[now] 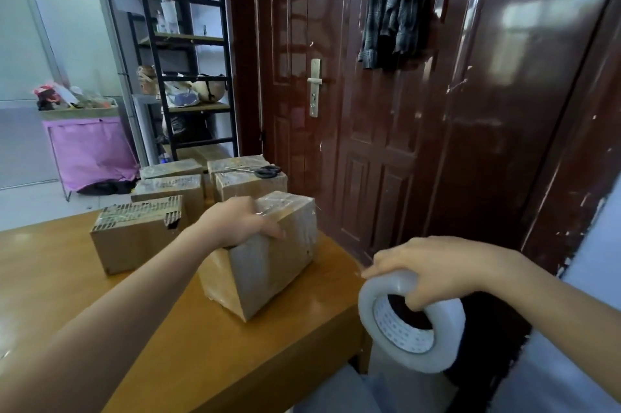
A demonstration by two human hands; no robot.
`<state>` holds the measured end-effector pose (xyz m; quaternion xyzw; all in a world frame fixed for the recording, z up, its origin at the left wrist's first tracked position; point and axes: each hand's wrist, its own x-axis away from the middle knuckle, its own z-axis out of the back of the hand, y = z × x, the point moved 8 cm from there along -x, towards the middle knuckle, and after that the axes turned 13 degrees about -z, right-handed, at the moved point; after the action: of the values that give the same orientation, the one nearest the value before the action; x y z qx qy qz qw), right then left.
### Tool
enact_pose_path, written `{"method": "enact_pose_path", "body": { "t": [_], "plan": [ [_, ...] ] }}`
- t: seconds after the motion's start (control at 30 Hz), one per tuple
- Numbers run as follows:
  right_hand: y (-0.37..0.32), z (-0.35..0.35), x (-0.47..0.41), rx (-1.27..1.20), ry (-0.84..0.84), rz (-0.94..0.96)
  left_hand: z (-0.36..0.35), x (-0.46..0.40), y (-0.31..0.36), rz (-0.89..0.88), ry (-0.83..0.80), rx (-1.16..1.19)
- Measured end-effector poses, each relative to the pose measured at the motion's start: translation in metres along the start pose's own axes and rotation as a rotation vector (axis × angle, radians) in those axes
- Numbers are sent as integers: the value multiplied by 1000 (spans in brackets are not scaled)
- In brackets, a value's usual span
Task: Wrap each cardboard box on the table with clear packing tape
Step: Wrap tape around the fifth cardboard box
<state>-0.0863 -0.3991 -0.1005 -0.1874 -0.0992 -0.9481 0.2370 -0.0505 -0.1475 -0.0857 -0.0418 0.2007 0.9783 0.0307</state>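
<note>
Near the desk's (100,328) right edge, the left hand (235,221) grips the top of a glossy, tape-covered cardboard box (268,261) tipped on one edge, its long axis running away toward the door. The right hand (433,268) clasps the clear tape roll (413,322) just off that edge, right of the box, the nearer hand for laying tape.

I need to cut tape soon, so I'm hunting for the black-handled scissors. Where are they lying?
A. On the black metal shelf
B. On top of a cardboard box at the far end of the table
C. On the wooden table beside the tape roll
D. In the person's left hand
B: the black-handled scissors lie flat on top of a far taped cardboard box, beyond the box that the left hand grips.
</note>
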Motion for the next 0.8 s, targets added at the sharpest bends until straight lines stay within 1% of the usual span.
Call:
{"method": "enact_pose_path", "body": {
  "t": [0.1, 0.2, 0.27, 0.33, 0.4, 0.47, 0.57, 0.63, 0.7, 0.8],
  "plan": [
    [-1, 23, -6, -3, 72, 6, 2, -1, -14, 100, -64, 400],
    [-8, 38, -21, -19, 121, 33, -8, 8, -31, 265, -154, 735],
    [-16, 44, -33, 4, 149, 46, -18, 10, -45, 339, -193, 838],
    [-26, 47, -45, 28, 179, 61, -26, 8, -60, 349, -203, 877],
    [-34, 45, -59, 35, 197, 88, -32, 5, -77, 336, -224, 834],
    [-42, 43, -70, 31, 221, 105, -30, 0, -80, 253, -245, 700],
    [-45, 40, -76, -26, 292, 105, -8, -12, -52, -36, -126, 453],
    [-38, 38, -75, -130, 308, 98, -1, -15, -27, -195, -66, 205],
    [-30, 34, -66, -214, 331, 90, -5, -15, -12, -235, -66, -11],
    [-17, 19, -48, -294, 350, 78, -18, -10, -1, -182, -137, -112]
  ]
}}
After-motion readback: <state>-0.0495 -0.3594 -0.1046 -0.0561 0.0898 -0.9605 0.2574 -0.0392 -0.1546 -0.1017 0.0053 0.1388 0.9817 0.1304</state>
